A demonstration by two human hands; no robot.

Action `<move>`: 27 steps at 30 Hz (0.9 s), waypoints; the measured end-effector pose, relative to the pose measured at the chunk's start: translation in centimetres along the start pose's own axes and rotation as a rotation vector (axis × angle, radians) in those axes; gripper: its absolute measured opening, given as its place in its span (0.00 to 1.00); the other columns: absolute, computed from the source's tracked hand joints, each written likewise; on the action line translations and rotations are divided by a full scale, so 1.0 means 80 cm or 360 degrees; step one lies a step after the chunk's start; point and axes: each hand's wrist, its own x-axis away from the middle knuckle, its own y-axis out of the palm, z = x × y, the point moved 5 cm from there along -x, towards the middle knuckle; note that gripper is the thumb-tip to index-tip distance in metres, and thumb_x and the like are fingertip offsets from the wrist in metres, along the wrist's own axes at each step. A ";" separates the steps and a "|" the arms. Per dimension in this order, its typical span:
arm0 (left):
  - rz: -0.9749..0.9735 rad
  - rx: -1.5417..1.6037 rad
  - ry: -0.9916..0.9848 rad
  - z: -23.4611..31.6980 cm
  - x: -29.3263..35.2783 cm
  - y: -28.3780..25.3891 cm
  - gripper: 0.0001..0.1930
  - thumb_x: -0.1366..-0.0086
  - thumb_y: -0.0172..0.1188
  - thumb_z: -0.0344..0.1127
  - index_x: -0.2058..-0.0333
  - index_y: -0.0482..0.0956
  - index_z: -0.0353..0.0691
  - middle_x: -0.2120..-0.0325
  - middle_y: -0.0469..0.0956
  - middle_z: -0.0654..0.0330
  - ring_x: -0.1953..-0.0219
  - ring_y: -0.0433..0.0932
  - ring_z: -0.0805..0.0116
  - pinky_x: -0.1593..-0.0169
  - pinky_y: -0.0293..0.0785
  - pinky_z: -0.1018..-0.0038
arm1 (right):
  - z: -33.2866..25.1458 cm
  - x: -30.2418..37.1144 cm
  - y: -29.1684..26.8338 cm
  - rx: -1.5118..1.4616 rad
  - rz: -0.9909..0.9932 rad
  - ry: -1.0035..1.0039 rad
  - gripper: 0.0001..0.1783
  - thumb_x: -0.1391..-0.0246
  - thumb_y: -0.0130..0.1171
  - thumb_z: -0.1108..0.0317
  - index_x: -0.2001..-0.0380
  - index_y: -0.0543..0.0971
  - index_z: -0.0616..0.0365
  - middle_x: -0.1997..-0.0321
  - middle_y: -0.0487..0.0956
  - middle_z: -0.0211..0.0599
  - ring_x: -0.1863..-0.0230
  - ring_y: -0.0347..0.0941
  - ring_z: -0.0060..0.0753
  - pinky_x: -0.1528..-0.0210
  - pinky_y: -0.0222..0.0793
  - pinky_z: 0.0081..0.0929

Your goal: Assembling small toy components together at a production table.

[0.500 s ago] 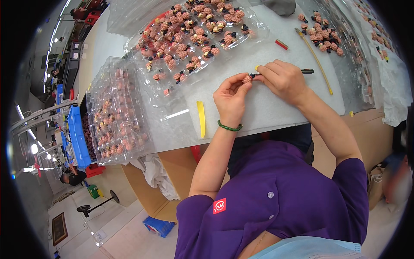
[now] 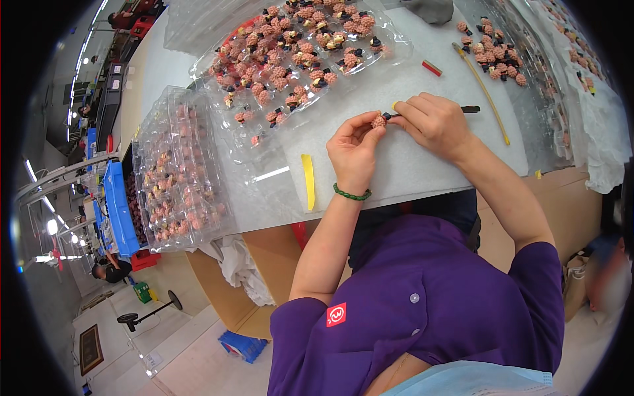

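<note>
Pinched between the fingertips of my left hand (image 2: 354, 146) is a small figurine (image 2: 378, 121) with bumpy pink hair and a dark part. My right hand (image 2: 432, 125) is closed round a slim black pen-like tool (image 2: 470, 109), whose rear end sticks out to the right past the knuckles. The tool's tip meets the figurine's dark part or comes very close; which one is too small to tell. Something yellow (image 2: 395, 105) shows at a right fingertip. Both hands are over a white sheet (image 2: 422, 162) on the table.
Clear plastic trays of similar figurines (image 2: 290, 59) stand ahead, with another tray stack (image 2: 178, 171) at left. A loose heap of figurines (image 2: 498, 56) lies far right. A yellow stick (image 2: 485, 96), a yellow strip (image 2: 308, 181) and a small red-green piece (image 2: 432, 68) rest nearby.
Almost nothing differs. Both hands keep their places at the figurine, with at most a tiny shift of the right fingers.
</note>
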 end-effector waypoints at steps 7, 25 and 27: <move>0.0000 -0.0007 0.0011 0.001 0.000 0.001 0.12 0.49 0.57 0.15 0.63 0.75 0.28 0.68 0.77 0.56 0.65 0.76 0.74 0.59 0.74 0.81 | 0.001 0.000 0.000 0.0001 0.0011 0.0021 0.13 0.64 0.64 0.67 0.72 0.76 0.60 0.79 0.72 0.32 0.78 0.70 0.31 0.78 0.65 0.27; 0.0000 -0.0019 0.0004 0.003 0.001 0.001 0.12 0.49 0.56 0.14 0.63 0.75 0.27 0.68 0.77 0.55 0.65 0.76 0.72 0.59 0.74 0.80 | 0.000 0.000 0.000 0.0023 0.0016 0.0030 0.13 0.64 0.64 0.67 0.72 0.76 0.59 0.79 0.72 0.32 0.78 0.70 0.31 0.78 0.66 0.27; 0.0000 -0.0012 0.0003 0.002 0.001 0.002 0.12 0.49 0.56 0.14 0.63 0.75 0.27 0.68 0.77 0.55 0.65 0.76 0.72 0.59 0.74 0.80 | 0.000 0.000 0.000 0.0023 0.0024 0.0030 0.13 0.64 0.64 0.67 0.72 0.76 0.59 0.79 0.72 0.32 0.78 0.70 0.31 0.78 0.66 0.27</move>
